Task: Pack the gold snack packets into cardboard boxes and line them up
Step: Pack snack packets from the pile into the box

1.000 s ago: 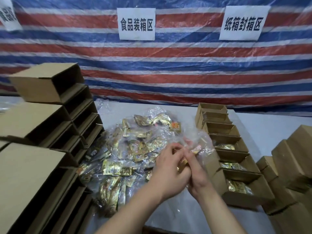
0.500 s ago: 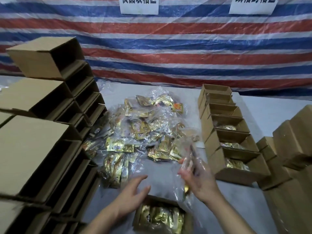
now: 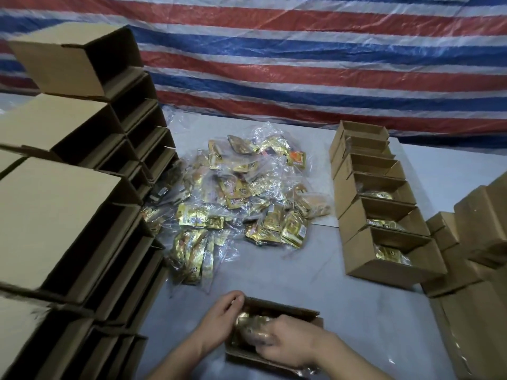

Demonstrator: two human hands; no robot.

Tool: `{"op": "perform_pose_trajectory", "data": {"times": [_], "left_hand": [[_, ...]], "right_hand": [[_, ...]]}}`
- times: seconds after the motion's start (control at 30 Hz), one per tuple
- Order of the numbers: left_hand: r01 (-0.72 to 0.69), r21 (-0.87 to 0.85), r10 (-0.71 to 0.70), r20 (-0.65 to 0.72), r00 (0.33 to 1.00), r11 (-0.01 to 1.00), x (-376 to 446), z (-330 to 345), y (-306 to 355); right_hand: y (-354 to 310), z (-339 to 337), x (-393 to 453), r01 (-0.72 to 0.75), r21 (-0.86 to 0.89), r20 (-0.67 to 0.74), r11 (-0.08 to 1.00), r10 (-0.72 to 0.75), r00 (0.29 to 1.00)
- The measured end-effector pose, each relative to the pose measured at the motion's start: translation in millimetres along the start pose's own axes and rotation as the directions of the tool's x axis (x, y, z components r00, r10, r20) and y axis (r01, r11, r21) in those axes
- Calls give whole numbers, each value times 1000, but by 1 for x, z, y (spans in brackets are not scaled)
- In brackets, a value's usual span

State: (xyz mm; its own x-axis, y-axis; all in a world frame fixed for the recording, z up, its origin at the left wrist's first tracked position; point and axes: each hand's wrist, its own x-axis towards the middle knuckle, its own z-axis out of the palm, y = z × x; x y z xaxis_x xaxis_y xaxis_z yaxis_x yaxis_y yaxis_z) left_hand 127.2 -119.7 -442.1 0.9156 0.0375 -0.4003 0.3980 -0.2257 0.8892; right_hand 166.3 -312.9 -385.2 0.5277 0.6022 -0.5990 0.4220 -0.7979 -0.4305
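Down at the near edge of the grey table point(image 3: 356, 311), an open cardboard box point(image 3: 285, 307) holds gold snack packets point(image 3: 252, 322). Left hand point(image 3: 222, 316) curls over the box's left rim; right hand point(image 3: 285, 344) presses into the packets, its grip blurred. Beyond the box lies the loose packet heap point(image 3: 241, 198); to its right runs a row of part-filled boxes point(image 3: 381, 209), to its left empty carton stacks point(image 3: 68, 165).

The snack packets point(image 3: 290, 229) are of shiny gold foil, and they lie in thin, clear, crinkled plastic bags point(image 3: 263, 171) that catch the light. The boxes point(image 3: 384, 259) are of plain brown cardboard, matt and a little rough. The worktop point(image 3: 370, 338) looks smooth, pale grey and matt. The striped tarpaulin point(image 3: 301, 64) behind is woven plastic with a light sheen.
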Motion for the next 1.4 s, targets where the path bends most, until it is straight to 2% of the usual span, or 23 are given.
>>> {"op": "perform_pose_trajectory", "data": {"times": [0.1,0.2,0.3,0.37,0.43,0.5,0.53,0.63,0.7,0.77,0.83,0.93,1.03,1.1,1.17,1.2,1.27,1.3,1.33,1.4], "left_hand": [[1,10,0,-16,1000,1000,0,4,-2],[-20,61,21,-29,999,998,-1,5,0],[-35,90,37,-15,999,995,0,3,3],[-40,104,43,-25,999,994,0,1,3],[-62,105,64,-18,998,993,2,1,2],[-66,98,68,-8,998,993,4,0,-1],[-63,87,64,-8,998,994,4,-1,-3],[-53,60,54,-13,998,997,6,0,-6],[-50,48,52,-41,998,998,7,1,-6],[-52,70,57,-75,996,996,5,3,-6],[-55,59,59,-66,996,997,3,5,-9],[-42,62,46,-62,997,997,2,7,-9],[-6,69,11,-68,998,998,5,8,-3],[31,63,-25,-85,996,998,9,10,1],[53,65,-46,-109,993,996,8,15,2],[54,85,-43,-121,992,995,6,19,2],[50,131,-31,-140,990,990,3,30,1],[49,144,-28,-148,989,988,2,37,2],[41,151,-18,-151,988,988,2,45,3],[11,162,10,-131,991,987,3,64,9]], "right_hand": [[-3,17,30,-18,-170,33,985,23,999],[-3,39,55,-62,-374,29,925,78,996],[-2,45,62,-104,-410,16,906,121,993],[-2,43,58,-130,-288,16,949,140,990],[0,38,49,-143,-23,18,989,144,989],[2,28,37,-123,249,17,961,122,992],[4,24,30,-106,311,15,945,106,994],[12,19,15,-9,275,-117,961,43,992],[9,18,13,-36,247,-137,968,71,988],[4,24,20,-131,198,40,971,126,991],[0,33,30,-264,183,220,947,223,950],[-2,35,40,-386,261,250,885,324,912],[-5,25,36,-376,251,257,892,313,914],[-5,20,24,-277,226,149,934,248,957],[-3,16,4,-169,207,-151,964,202,968],[1,16,-9,-137,176,-337,975,190,922],[14,20,-32,-126,68,-666,990,139,733],[22,23,-41,-184,42,-734,982,155,661],[29,25,-49,-276,94,-707,956,260,657],[45,33,-59,-394,340,-545,854,521,657]]}}
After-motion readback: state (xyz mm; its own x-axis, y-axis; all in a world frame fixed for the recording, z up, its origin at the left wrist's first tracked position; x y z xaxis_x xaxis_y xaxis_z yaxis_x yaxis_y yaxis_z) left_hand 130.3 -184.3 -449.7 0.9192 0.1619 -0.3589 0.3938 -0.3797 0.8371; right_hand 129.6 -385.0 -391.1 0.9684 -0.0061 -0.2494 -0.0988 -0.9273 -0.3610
